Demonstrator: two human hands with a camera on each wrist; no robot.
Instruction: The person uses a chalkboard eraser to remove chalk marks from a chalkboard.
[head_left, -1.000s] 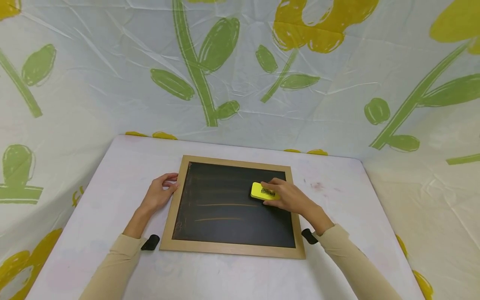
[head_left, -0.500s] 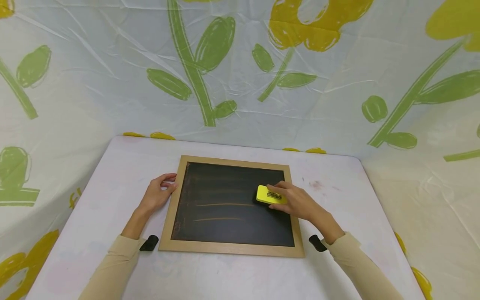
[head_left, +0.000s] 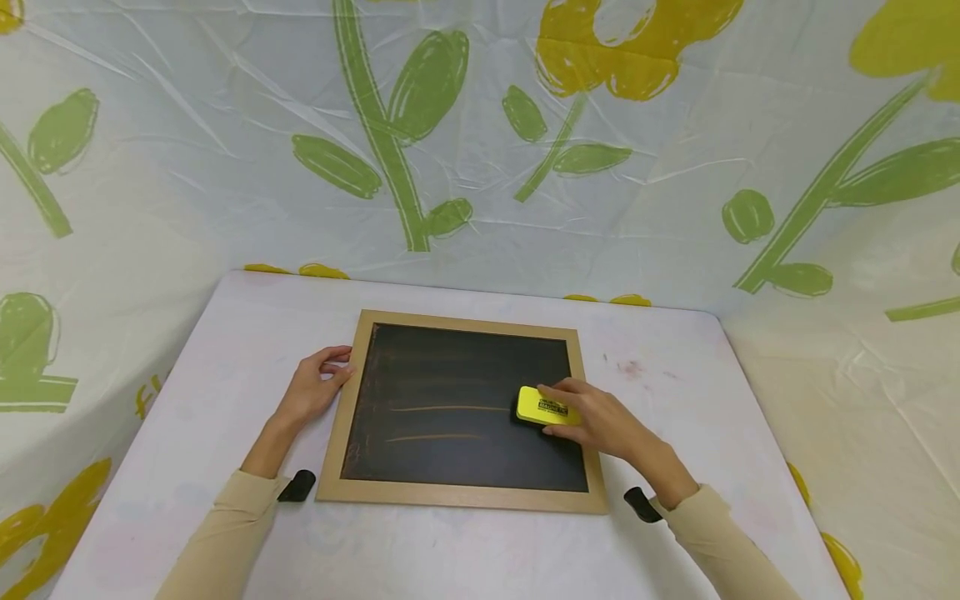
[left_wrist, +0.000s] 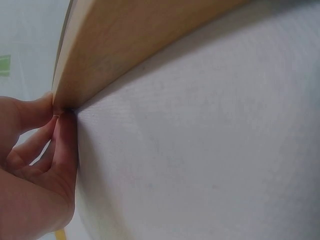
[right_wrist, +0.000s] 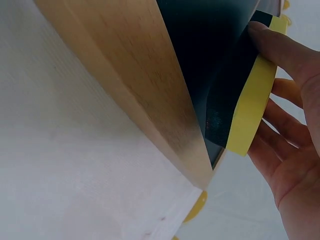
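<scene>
A small chalkboard with a wooden frame lies on the table. Two thin orange chalk lines show on its dark surface, with faint smudges to the left and above. The right hand grips a yellow eraser with a black underside, thumb on one side and fingers on the other. In the right wrist view the eraser's black layer faces the board near its right edge. The left hand holds the frame's left edge, its thumb and fingertips meeting at the wood in the left wrist view.
The white table extends around the board, with a reddish stain to its right. A flower-patterned cloth hangs behind and at both sides. Black pieces show at the left cuff and right cuff.
The right hand has moved the eraser a little to the right and toward the near side of the board. The left hand stays at the frame's left edge, and the chalk lines look much the same.
</scene>
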